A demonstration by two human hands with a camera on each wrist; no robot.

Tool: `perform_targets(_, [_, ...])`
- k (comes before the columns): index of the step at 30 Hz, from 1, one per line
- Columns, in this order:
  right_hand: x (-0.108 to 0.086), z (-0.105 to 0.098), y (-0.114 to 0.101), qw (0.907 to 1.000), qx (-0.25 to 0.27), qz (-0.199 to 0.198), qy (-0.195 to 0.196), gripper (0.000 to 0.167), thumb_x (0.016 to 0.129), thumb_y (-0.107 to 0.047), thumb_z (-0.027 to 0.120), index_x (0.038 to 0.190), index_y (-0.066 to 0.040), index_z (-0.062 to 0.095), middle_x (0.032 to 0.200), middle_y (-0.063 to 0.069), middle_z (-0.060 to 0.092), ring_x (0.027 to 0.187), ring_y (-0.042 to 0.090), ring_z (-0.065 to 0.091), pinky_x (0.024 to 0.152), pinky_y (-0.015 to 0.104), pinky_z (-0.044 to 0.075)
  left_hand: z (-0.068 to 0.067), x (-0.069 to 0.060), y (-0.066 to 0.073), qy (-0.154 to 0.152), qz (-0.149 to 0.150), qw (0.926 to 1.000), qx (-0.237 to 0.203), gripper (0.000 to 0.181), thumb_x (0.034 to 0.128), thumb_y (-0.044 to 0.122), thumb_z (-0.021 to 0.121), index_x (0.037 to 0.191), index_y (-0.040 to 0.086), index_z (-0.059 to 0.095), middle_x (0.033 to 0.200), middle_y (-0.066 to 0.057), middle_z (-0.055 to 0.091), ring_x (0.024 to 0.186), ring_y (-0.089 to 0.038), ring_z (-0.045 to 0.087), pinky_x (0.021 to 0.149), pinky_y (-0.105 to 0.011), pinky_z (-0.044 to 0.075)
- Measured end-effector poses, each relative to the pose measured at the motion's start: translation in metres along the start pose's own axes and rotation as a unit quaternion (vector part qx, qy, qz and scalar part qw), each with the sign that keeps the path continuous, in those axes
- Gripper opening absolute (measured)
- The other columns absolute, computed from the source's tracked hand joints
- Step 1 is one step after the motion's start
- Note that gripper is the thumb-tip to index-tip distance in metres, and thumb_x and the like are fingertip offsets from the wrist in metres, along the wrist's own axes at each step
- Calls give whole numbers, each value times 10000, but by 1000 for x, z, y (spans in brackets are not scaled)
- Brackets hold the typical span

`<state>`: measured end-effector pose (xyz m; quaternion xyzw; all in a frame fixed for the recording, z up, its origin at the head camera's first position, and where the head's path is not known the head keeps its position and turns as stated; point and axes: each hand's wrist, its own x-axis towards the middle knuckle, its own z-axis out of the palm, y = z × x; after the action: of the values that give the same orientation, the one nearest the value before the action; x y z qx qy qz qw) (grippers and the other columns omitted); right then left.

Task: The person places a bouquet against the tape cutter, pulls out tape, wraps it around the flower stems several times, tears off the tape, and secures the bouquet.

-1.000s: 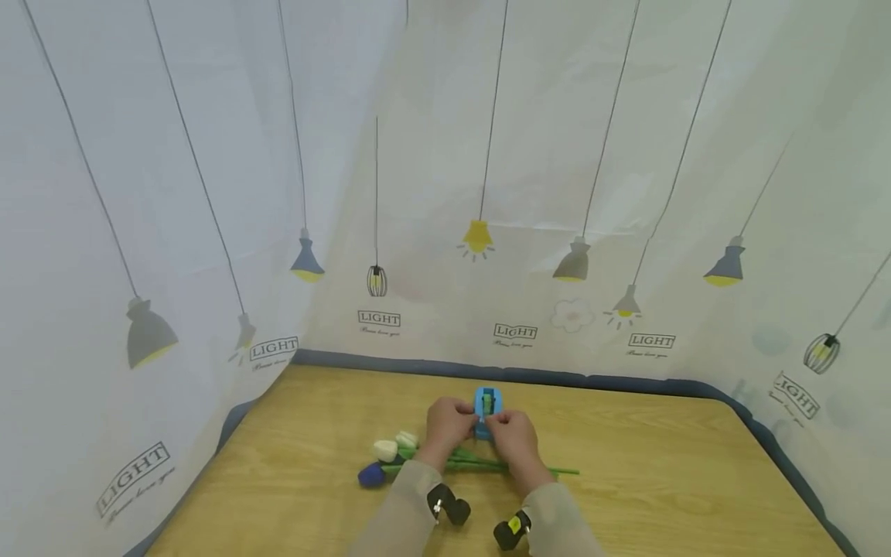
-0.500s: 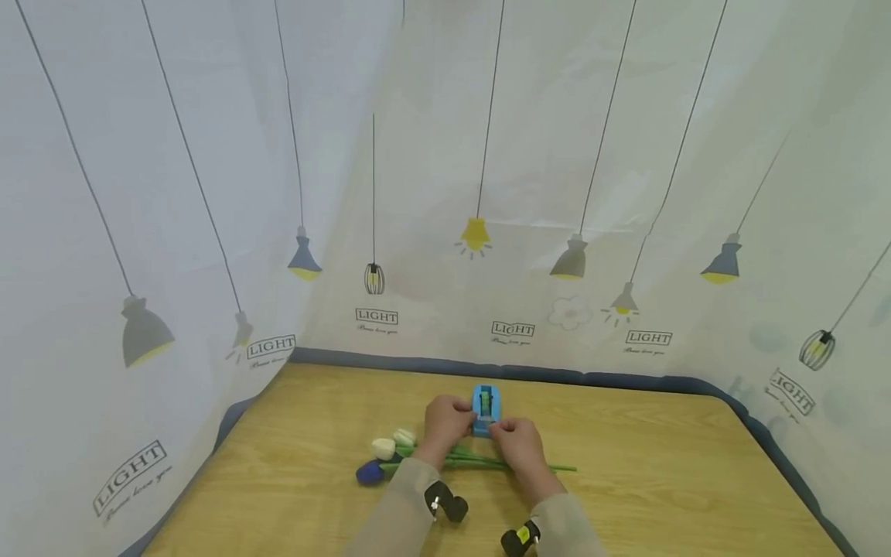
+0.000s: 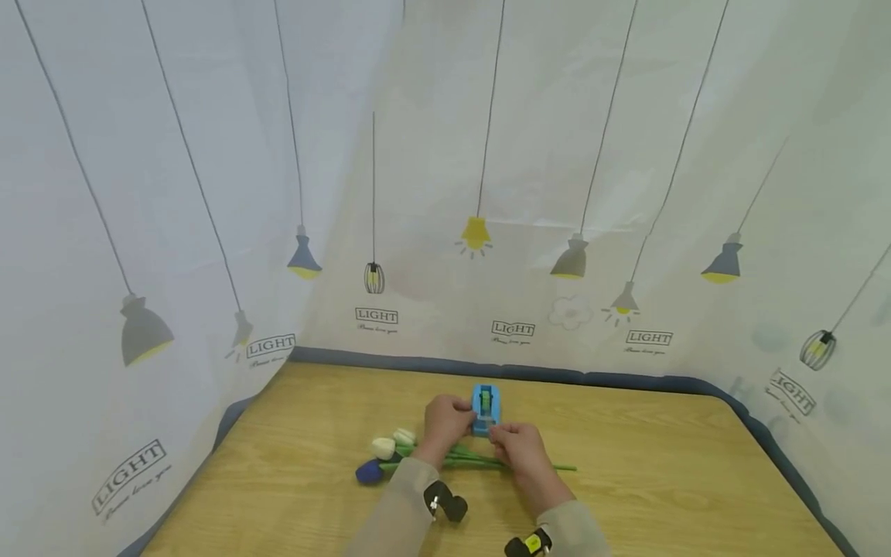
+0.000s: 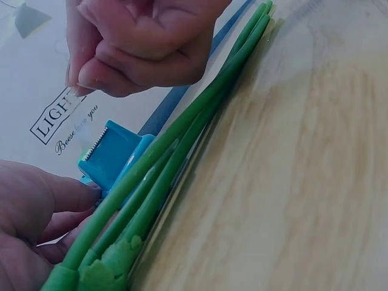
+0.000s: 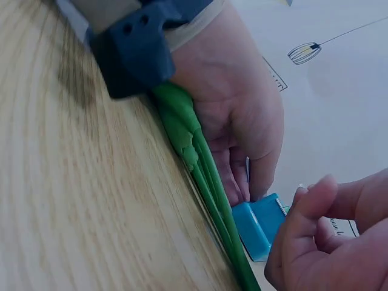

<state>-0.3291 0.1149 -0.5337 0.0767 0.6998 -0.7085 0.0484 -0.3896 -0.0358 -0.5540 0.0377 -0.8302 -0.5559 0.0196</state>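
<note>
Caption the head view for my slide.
Left hand on a blue tape dispenser, right hand close by, tulips lying nearer.

Lamp-print backdrop — wood-grain tabletop

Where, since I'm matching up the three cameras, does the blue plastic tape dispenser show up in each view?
Head: the blue plastic tape dispenser is low, slightly right of the middle, between the bare left hand and bare right hand.
Left wrist: left of centre, partly behind the slender green flower stems.
Right wrist: right of and below centre, beside the stems.
Shared landmark: those stems.
</note>
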Motion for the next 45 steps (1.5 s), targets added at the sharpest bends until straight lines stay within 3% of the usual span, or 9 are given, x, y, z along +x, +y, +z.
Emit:
perform_targets(11, [-11,-3,-1,9990,368,251,-94,202,1048,-13,577,1063,168,667,674,-24,604,605,36,505,545,131,460,-1,-2,4,5,8,10000,-6,146,906,70,811,1037,6,806,965,-108,797,760,-138,755,663,-261,656])
perform_targets(15, [-16,-6,-1,9990,205,346,-172,204,1046,-32,590,1076,153,672,705,-24,623,618,32,518,548,125,464,1,-2,2,8,-16,10000,-5,139,903,67,814,1028,8,807,965,-109,797,756,-138,753,661,-265,657])
perform_targets(21, [-21,-11,1,9987,-267,293,-328,202,1049,-75,599,949,79,685,690,-32,586,610,52,488,531,147,415,4,0,2,-20,-115,9999,-14,148,908,80,815,1046,28,807,994,-104,794,776,-136,753,679,-267,660])
perform_targets(25, [-22,-15,5,9974,-284,414,-509,180,1041,-60,596,1000,92,684,737,-19,622,623,42,521,542,131,456,5,2,1,-41,-110,9999,-34,145,907,85,816,1041,31,805,989,-105,793,775,-140,754,681,-274,660])
perform_targets(32, [-29,-18,7,9955,-454,520,-652,163,1029,-65,604,948,45,693,713,-30,616,603,39,526,533,130,439,6,3,-3,-49,-66,9999,-110,152,902,75,819,1042,19,800,989,-114,788,776,-147,755,678,-287,666])
perform_targets(45, [-30,-13,8,9919,-766,481,-890,206,1040,-44,536,962,95,667,688,-38,601,586,42,518,540,142,448,0,1,1,-41,-65,10000,-31,148,914,85,811,1049,24,806,985,-103,799,782,-138,759,697,-276,666])
